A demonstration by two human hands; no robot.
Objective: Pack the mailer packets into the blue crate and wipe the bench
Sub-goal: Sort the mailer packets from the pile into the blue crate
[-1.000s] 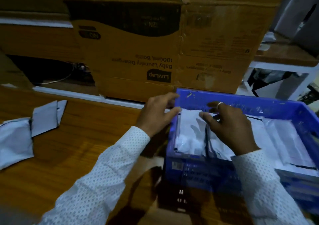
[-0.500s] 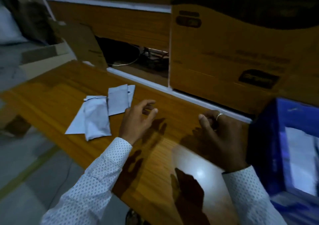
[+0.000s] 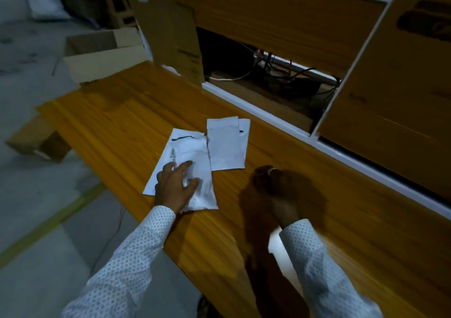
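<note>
Several white mailer packets lie on the wooden bench [image 3: 117,112] in two small overlapping piles. My left hand [image 3: 174,187] rests with spread fingers on the nearer pile [image 3: 195,151], covering its lower left part. The farther pile [image 3: 225,146] lies untouched just to the right of it. My right hand [image 3: 278,188] hovers over bare bench to the right of the packets, dark and blurred, fingers loosely curled and holding nothing. The blue crate is out of view.
A cardboard sheet [image 3: 170,34] leans at the bench's back. Beside it a dark opening holds cables [image 3: 268,78], and a large carton [image 3: 402,85] stands at the right. An open cardboard box [image 3: 97,56] sits on the floor beyond the bench's left end.
My view swung left from the blue crate to the packets. Both hands left the crate; the left hand moved onto the nearer pile, the right followed over the bench.
</note>
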